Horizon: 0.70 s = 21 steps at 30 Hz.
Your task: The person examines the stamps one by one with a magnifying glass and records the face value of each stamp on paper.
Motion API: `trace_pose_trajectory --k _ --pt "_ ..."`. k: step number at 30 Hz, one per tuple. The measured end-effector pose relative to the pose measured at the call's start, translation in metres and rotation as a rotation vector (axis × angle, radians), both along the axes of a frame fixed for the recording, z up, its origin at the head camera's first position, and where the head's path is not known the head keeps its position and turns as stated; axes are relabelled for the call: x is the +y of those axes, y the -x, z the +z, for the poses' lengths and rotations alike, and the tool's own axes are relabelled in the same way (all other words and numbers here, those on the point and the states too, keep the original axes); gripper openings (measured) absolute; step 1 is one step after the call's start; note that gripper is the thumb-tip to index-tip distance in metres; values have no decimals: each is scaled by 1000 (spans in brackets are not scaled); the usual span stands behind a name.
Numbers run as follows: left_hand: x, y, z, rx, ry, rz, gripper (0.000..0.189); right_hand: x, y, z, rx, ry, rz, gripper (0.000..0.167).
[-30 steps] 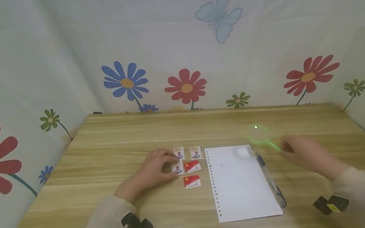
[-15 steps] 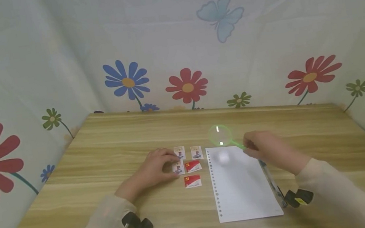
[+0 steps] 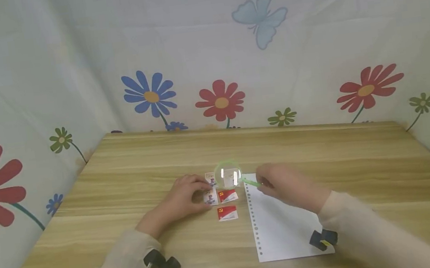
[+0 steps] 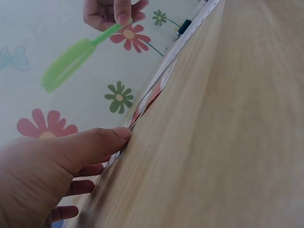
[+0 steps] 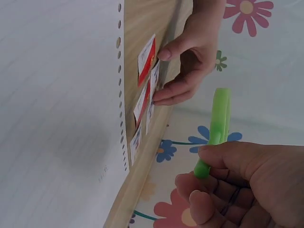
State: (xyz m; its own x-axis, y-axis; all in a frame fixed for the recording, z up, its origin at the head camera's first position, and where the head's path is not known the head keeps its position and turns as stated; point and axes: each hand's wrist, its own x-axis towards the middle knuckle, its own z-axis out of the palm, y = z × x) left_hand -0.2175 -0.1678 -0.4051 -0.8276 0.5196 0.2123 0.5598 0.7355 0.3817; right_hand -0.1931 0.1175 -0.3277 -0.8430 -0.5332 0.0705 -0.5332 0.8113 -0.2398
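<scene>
My right hand (image 3: 287, 183) pinches the handle of a green magnifying glass (image 5: 219, 114) between thumb and fingers. Its lens hangs over the back-right stamp (image 3: 230, 177), which shows through it. My left hand (image 3: 182, 198) rests at the left of the stamps, its thumb and fingertips touching the white stamps (image 3: 210, 197) on that side. Beside those lie two red-and-white stamps, one nearer the front (image 3: 227, 213) and one behind it (image 3: 228, 196). From the left wrist view, the magnifying glass (image 4: 71, 61) is raised clear of the tabletop.
A lined loose-leaf sheet (image 3: 285, 233) with punched holes lies right of the stamps, partly under my right forearm. The dark end of a pen (image 4: 184, 26) shows by it in the left wrist view. Behind the wooden table (image 3: 160, 154) hangs a flowered cloth (image 3: 186, 42).
My right hand has carried the magnifying glass leftward from right of the sheet, across it, to above the stamps. The left hand has stayed in place.
</scene>
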Motion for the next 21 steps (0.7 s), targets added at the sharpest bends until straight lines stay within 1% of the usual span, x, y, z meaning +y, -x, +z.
trace_pose_trajectory --k 4,10,15,17,21 --pt "-2 1 -2 12 0 0 47 -10 -1 -10 26 2 43 9" --pt "-2 3 -3 -1 9 9 51 -20 -2 -19 36 -41 45 9" --pt "-2 4 -3 -35 10 23 55 -20 -3 -25 118 -59 115 11" --pt "-3 4 -3 -38 12 22 56 -20 -3 -27 145 -65 143 12" --pt "-2 4 -3 -37 11 18 56 -20 -3 -30 168 -72 174 14"
